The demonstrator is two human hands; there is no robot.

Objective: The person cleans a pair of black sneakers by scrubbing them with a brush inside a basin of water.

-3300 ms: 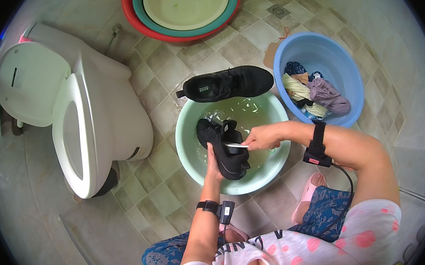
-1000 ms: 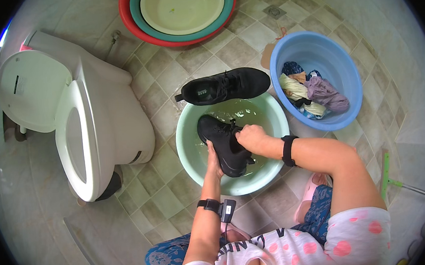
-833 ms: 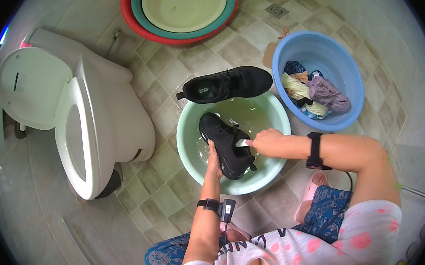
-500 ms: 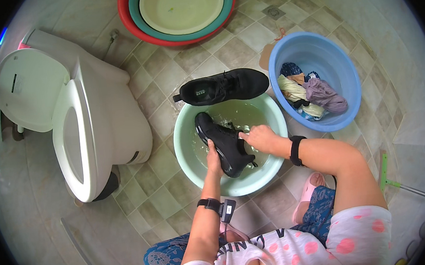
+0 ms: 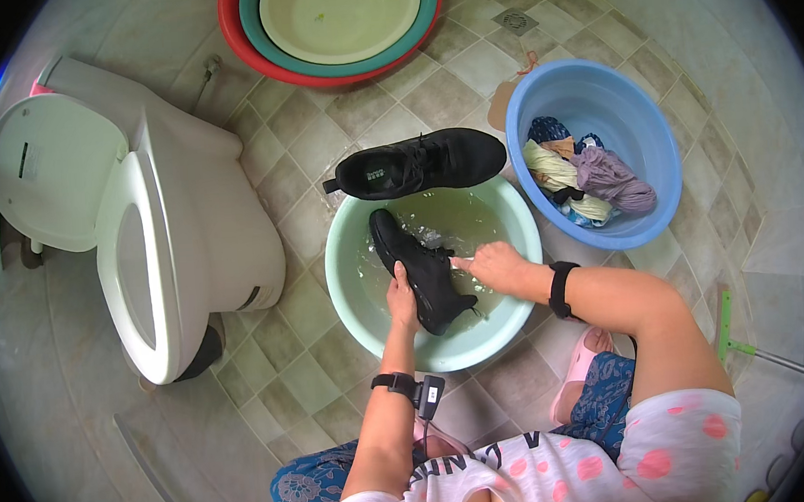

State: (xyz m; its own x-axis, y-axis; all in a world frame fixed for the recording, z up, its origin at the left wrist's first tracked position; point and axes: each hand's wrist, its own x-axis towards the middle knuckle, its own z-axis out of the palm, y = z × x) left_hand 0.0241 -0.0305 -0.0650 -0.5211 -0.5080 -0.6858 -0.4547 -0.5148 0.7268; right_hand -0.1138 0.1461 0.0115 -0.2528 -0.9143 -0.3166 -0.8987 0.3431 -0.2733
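Observation:
A black sneaker (image 5: pixel 413 250) lies tilted in a pale green basin (image 5: pixel 342 297) of water with some suds. My left hand (image 5: pixel 402 302) grips its side near the middle, thumb on top. On the shoe's other side, near the opening and laces, my right hand (image 5: pixel 501 268) is closed with its fingertips at the shoe. A small white bit shows by those fingertips; what it belongs to is hidden. A second black sneaker (image 5: pixel 470 158) rests across the basin's far rim, opening up.
At right stands a blue basin (image 5: pixel 666 162) with bunched clothes (image 5: pixel 613 180). Nested red, teal and cream basins (image 5: pixel 342 17) lie at the far side. A white toilet (image 5: pixel 208 209) is on the left; a green-headed squeegee (image 5: pixel 726 326) is at the right wall.
The sneaker in the basin has rolled slightly under my left hand, so less of its sole edge shows. My right hand has shifted slightly nearer; the view has moved a little.

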